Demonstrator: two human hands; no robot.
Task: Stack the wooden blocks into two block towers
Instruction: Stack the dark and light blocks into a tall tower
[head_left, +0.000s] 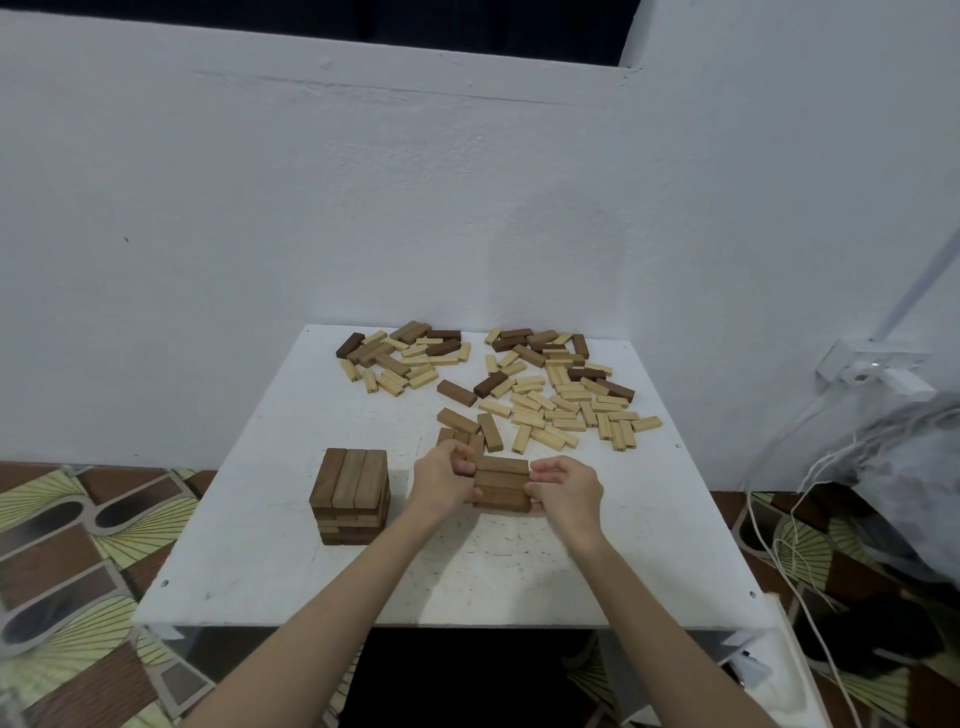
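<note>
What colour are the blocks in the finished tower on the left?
Medium brown wood throughout the tower, seen best in the head view.

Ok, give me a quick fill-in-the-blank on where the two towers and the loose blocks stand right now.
1. The finished-looking tower stands to the ____ of the stack being built.
2. Both hands, left hand and right hand, grip the ____ stack.
3. The top layer of the free-standing tower shows ____ blocks side by side.
4. The loose blocks lie on the table's ____ half.

Missing words: left; shorter; three; far
</note>
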